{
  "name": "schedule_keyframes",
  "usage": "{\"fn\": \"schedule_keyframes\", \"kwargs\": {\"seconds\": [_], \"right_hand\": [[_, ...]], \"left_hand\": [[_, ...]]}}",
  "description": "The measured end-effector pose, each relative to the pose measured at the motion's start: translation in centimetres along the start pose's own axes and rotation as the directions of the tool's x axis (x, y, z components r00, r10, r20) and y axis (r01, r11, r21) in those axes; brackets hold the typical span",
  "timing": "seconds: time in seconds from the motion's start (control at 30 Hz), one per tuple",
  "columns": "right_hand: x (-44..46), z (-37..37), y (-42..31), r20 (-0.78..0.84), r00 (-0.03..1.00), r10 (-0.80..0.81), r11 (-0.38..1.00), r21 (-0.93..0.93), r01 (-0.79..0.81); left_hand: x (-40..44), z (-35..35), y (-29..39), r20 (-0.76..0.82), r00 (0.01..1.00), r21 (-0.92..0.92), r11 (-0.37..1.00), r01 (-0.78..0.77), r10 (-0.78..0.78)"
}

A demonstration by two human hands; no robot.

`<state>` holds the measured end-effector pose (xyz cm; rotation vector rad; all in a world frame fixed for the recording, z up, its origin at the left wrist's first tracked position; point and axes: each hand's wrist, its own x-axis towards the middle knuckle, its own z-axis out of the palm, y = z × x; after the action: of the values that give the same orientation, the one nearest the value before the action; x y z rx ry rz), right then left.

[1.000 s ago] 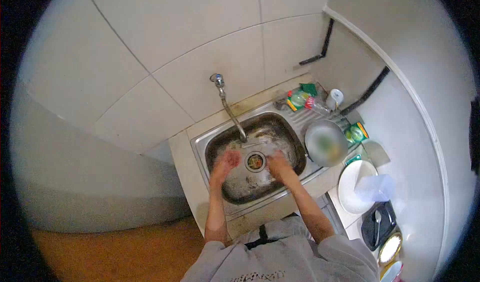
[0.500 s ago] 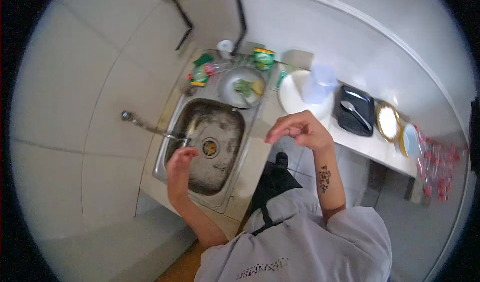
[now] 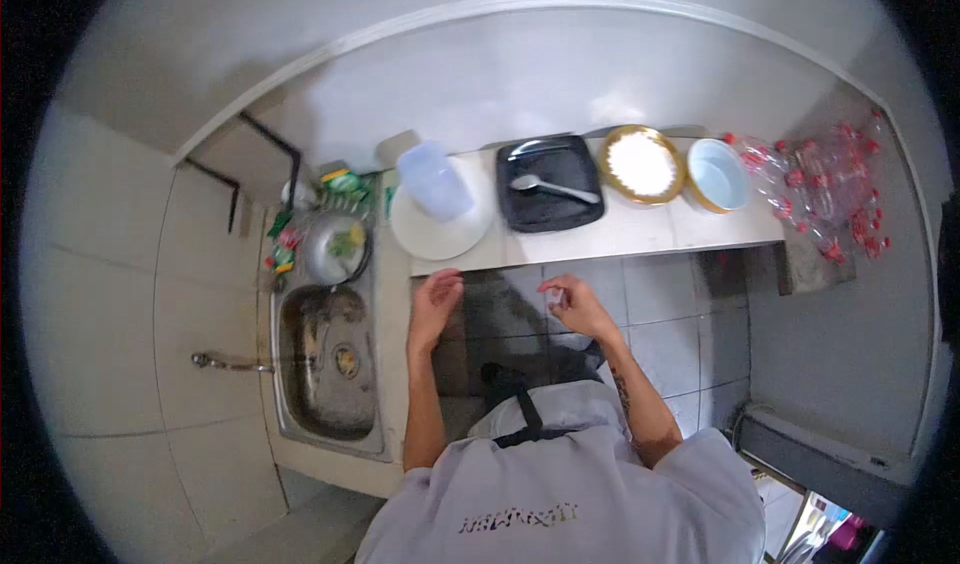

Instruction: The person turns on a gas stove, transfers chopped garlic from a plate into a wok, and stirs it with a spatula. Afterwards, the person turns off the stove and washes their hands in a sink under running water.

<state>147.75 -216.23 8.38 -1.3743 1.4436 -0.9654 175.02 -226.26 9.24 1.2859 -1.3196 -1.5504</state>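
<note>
My left hand (image 3: 437, 302) hovers by the counter corner with loosely bent fingers and nothing in them. It is nearest to a white round plate (image 3: 415, 234), which bears a translucent plastic container (image 3: 435, 181). Over the floor, apart from the counter edge, my right hand (image 3: 576, 306) is empty, its fingers curved and apart. Beyond it lies a black square plate (image 3: 550, 214) with a spoon (image 3: 555, 188) across it. To the right are a gold-rimmed plate (image 3: 609, 172) and a light blue bowl (image 3: 717, 175).
At left is a steel sink (image 3: 287, 404) under a wall faucet (image 3: 232, 364). A metal pan (image 3: 322, 262) with greens and something yellow in it sits behind the sink. Several clear plastic bottles with red caps (image 3: 820, 184) are heaped at the far right.
My view and body have turned right, from the sink toward the counter with the plates. My left hand has moved from above the sink to the counter corner. Both hands stay empty.
</note>
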Motion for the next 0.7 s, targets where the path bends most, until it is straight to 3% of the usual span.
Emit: {"fn": "schedule_keyframes", "kwargs": {"seconds": [0.07,0.13,0.2,0.23,0.3,0.33,0.4,0.47,0.5,0.57,0.7], "right_hand": [[-2.8,-5.6,2.6,-0.118,0.991,0.070,0.997,0.027,-0.067],[-5.7,-10.3,5.9,-0.286,0.954,0.094,0.958,0.288,-0.009],[-9.0,-14.9,7.5,-0.420,0.896,0.145,0.945,0.328,0.001],[-10.6,-17.1,8.1,-0.513,0.840,0.177,0.935,0.354,0.019],[-14.3,-20.8,9.7,-0.640,0.744,0.193,0.943,0.331,0.040],[-16.3,-22.4,10.8,-0.706,0.671,0.228,0.941,0.337,0.035],[-19.8,-25.2,11.5,-0.795,0.547,0.262,0.942,0.335,0.036],[-22.8,-27.1,11.1,-0.897,0.352,0.267,0.928,0.338,0.156],[-24.2,-27.9,11.4,-0.911,0.309,0.274,0.929,0.333,0.159],[-27.0,-29.7,12.1,-0.929,0.159,0.334,0.897,0.365,0.249],[-31.8,-32.9,12.5,-0.921,-0.010,0.389,0.897,0.377,0.230]], "left_hand": [[1.5,7.8,-0.2,0.224,0.971,0.145,0.982,-0.117,0.082],[2.6,16.3,0.5,0.371,0.921,0.177,0.964,-0.197,0.120],[3.0,25.0,1.2,0.626,0.774,0.050,0.987,-0.155,0.089],[3.4,29.3,1.1,0.664,0.742,0.044,0.986,-0.161,0.091],[3.2,37.3,0.9,0.776,0.609,0.033,0.954,-0.299,0.164],[2.7,40.7,0.8,0.809,0.566,0.024,0.954,-0.299,0.157],[1.3,47.2,0.8,0.846,0.527,-0.030,0.995,-0.096,0.077],[-0.6,52.4,1.2,0.888,0.455,-0.026,0.995,-0.101,0.069],[-1.5,54.6,1.1,0.902,0.426,-0.018,0.994,-0.106,0.062],[-2.5,59.2,-0.2,0.957,0.289,-0.018,0.998,-0.055,0.033],[-4.8,67.3,-2.1,0.995,0.061,-0.078,0.996,0.038,0.075]]}}
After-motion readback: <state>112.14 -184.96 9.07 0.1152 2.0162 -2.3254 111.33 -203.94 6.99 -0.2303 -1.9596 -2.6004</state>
